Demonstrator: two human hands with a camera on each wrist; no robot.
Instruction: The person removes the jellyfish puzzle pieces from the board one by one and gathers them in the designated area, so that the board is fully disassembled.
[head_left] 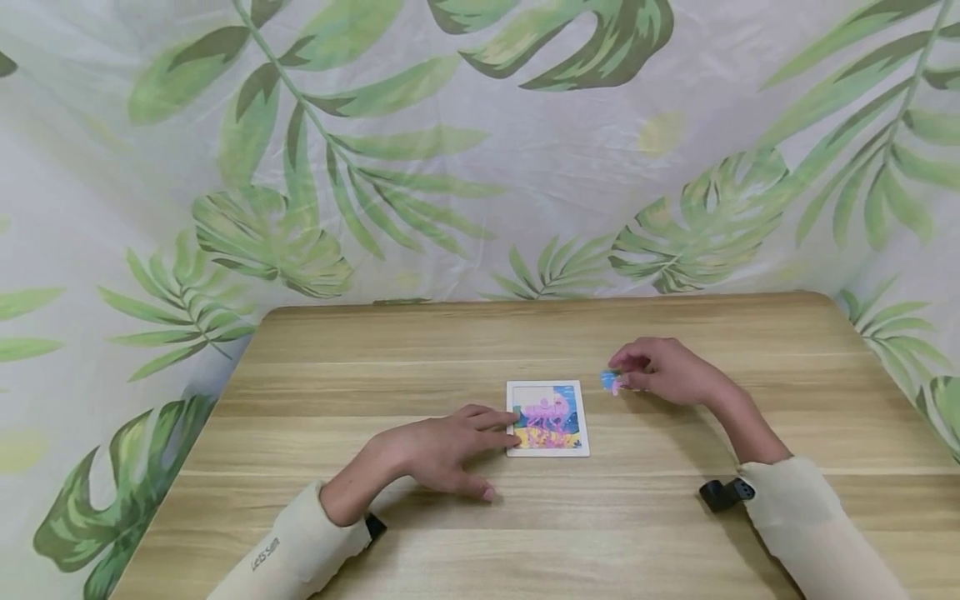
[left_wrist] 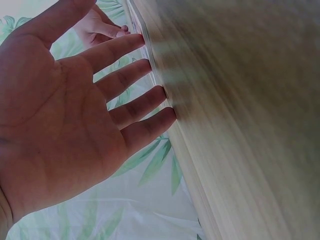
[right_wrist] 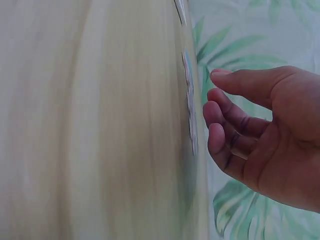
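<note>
A small square jigsaw puzzle in a white frame [head_left: 585,433] lies on the table. Its picture has a pink sea creature over blue water and a yellow bottom; the upper left area is plain and pale. Spread out with straight fingers, my left hand [head_left: 442,450] touches the frame's left edge with its fingertips. To the right of the frame lies a blue and pink puzzle piece [head_left: 607,381], seen edge-on as a thin strip in the right wrist view. Just over it hovers my right hand [right_wrist: 270,130], fingers loosely bent, thumb apart from them, nothing between them.
The wooden table [head_left: 360,367] ends at a curtain [head_left: 420,208] with green leaf print along its back. Both sleeves are light beige, and a black wrist camera [head_left: 723,495] sticks out beside the right cuff.
</note>
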